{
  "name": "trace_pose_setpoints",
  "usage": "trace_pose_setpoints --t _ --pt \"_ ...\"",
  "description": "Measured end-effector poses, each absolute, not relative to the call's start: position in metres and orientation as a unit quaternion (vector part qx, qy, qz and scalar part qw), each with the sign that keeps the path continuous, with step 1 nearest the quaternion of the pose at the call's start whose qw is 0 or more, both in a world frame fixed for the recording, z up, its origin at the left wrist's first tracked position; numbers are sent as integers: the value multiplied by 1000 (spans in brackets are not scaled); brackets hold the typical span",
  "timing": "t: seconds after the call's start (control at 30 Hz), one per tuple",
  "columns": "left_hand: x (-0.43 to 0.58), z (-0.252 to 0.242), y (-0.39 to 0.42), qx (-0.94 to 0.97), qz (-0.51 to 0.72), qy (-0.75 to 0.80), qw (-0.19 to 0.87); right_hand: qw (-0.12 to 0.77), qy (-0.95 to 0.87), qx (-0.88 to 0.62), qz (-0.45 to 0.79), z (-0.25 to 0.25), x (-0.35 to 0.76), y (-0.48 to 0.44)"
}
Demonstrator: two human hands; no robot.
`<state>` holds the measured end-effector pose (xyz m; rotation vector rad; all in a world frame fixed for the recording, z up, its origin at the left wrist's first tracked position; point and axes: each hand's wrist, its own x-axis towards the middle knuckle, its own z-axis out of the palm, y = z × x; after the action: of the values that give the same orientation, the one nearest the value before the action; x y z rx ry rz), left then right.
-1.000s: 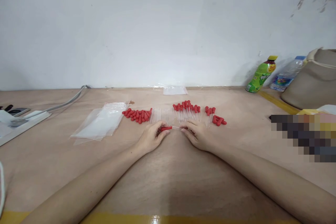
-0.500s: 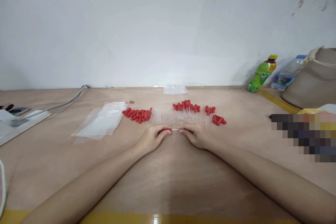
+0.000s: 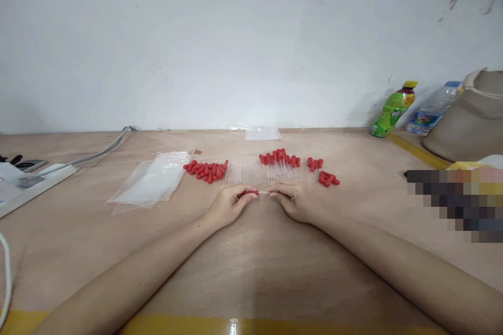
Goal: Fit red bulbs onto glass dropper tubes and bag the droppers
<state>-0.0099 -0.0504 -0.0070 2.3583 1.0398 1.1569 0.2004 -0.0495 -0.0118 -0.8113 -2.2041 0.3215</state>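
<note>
On my feed the left hand [image 3: 231, 204] has its thumb and fingers clamped on a red bulb [image 3: 256, 192], mostly hidden in the grip; the right hand [image 3: 293, 203] has its fingertips together on a thin clear tube [image 3: 264, 192], which runs sideways from the bulb's mouth across the gap between the hands; I cannot tell how deep the tube sits in the bulb; both are over the middle of the brown table [image 3: 251, 261], just on the near side of a row of loose tubes [image 3: 243, 172]; to the left of that row I see a pile of loose bulbs [image 3: 208, 171], and farther left, some clear bags [image 3: 151, 183]; to its right lie bulb-topped tubes [image 3: 279, 157].
</note>
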Motion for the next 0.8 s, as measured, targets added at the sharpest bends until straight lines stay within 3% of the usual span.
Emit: trace_pose_setpoints --t 0.23,0.4,0.57,0.8 --pt "-11 -7 -50 822 372 352 250 356 -877 -295 131 -11 206 -44" --pt "-10 -5 -53 835 382 351 186 338 -880 -329 61 -9 204 -50" --pt "-9 -7 -53 831 414 353 113 339 -876 -334 71 -7 204 -52" --pt "-11 -8 -47 828 407 359 139 370 -874 -310 62 -7 213 -47"
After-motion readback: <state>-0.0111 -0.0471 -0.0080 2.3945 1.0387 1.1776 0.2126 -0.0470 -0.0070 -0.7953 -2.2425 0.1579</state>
